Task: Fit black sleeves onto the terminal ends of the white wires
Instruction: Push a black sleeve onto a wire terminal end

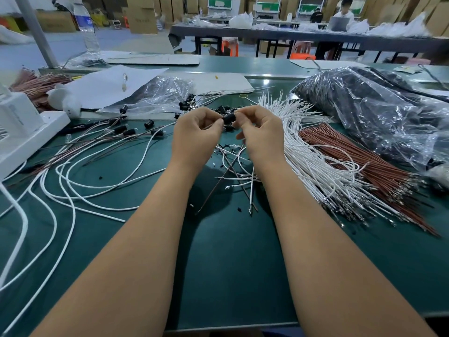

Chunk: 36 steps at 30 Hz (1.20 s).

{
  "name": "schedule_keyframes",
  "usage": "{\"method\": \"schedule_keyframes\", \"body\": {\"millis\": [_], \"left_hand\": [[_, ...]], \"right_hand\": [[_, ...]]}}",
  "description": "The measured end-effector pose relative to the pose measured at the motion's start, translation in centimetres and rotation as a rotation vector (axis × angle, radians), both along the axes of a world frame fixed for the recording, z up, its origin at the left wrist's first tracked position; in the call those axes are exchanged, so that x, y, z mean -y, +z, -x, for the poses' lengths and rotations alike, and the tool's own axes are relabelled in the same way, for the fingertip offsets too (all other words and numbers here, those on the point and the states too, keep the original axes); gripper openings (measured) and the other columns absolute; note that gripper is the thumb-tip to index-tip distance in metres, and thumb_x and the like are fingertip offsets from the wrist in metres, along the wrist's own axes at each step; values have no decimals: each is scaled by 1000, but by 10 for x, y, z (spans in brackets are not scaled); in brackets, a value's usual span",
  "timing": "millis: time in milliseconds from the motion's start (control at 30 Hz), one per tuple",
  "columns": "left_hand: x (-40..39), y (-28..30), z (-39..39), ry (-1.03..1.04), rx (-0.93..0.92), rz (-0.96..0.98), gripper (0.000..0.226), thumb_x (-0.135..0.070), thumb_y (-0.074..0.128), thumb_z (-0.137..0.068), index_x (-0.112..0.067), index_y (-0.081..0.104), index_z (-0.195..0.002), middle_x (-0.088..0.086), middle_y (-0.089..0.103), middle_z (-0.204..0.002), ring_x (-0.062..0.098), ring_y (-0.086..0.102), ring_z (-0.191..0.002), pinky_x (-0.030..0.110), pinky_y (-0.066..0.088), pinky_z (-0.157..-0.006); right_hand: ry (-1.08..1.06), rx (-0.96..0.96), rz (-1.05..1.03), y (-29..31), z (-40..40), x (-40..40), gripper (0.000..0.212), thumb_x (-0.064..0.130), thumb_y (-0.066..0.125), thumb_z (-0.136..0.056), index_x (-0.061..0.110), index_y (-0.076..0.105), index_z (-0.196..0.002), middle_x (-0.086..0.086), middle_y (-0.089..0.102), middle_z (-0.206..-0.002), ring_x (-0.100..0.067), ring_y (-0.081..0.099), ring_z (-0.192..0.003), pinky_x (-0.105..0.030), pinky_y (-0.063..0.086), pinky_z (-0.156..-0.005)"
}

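Both hands meet just above the green table (pixel 230 251), near its middle, forearms reaching in from the bottom edge. Left hand (pixel 194 135) has its fingers curled, thumb and forefinger pinching what looks like a wire end at the left side of a black sleeve (pixel 228 118). Right hand (pixel 261 132) pinches that sleeve between curled fingertips. Whether the terminal is seated inside cannot be told.

Judging by the layout, the job is at an early stage. To the left lie about 6 finished wires (pixel 97 152) with black sleeves on their far ends. To the right, a thick fan of bare white wires (pixel 313 156) waits, touching a bundle of brown wires (pixel 359 164). Loose sleeves (pixel 218 110) sit scattered just beyond the hands, and a large clear bag (pixel 379 110) of dark parts rests at far right.
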<state>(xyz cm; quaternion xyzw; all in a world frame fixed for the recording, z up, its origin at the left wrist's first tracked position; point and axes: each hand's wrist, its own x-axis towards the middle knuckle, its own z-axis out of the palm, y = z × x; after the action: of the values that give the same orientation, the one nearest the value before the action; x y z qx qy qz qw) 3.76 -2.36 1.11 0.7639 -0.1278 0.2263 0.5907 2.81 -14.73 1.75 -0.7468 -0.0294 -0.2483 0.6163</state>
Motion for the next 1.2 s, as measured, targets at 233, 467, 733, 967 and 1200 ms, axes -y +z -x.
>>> {"method": "schedule_keyframes", "body": {"millis": [233, 467, 733, 967, 1200], "left_hand": [[3, 6, 6, -45, -38, 45, 6, -3, 67, -85, -5, 72, -89, -8, 65, -63, -3, 59, -54, 11, 48, -58], [6, 8, 5, -133, -105, 129, 15, 1, 59, -90, -2, 71, -97, 0, 69, -78, -5, 63, -66, 8, 47, -66], [16, 5, 8, -94, -68, 108, 4, -13, 70, -86, -16, 71, -87, -12, 59, -56, 4, 47, -52, 16, 40, -53], [25, -7, 7, -152, -141, -51, 2, -17, 68, -88, -16, 70, -87, -6, 43, -51, 3, 30, -40, 17, 25, -41], [31, -16, 4, -166, -224, -200, 7, -25, 69, -86, -27, 69, -79, -10, 43, -50, 7, 37, -44, 23, 32, -50]], "right_hand": [[222, -112, -181, -2, 0, -3, 9, 5, 58, -94, 9, 65, -96, -5, 64, -71, -6, 56, -50, -19, 47, -49], [220, -147, -349, 0, -1, -4, 10, 5, 56, -95, 7, 64, -90, -2, 61, -64, -7, 53, -49, -20, 48, -49], [-44, -107, 233, 18, 2, 9, 16, 28, 59, -93, 18, 66, -84, 7, 61, -70, -9, 55, -63, -24, 43, -61], [-402, -328, 472, 36, 0, 72, 26, 16, 47, -88, 15, 46, -62, -2, 49, -62, -20, 42, -58, -35, 40, -67], [-613, -786, 798, 15, 5, 124, 37, 17, 48, -89, 9, 53, -126, -19, 48, -135, -37, 41, -125, -47, 31, -104]]}}
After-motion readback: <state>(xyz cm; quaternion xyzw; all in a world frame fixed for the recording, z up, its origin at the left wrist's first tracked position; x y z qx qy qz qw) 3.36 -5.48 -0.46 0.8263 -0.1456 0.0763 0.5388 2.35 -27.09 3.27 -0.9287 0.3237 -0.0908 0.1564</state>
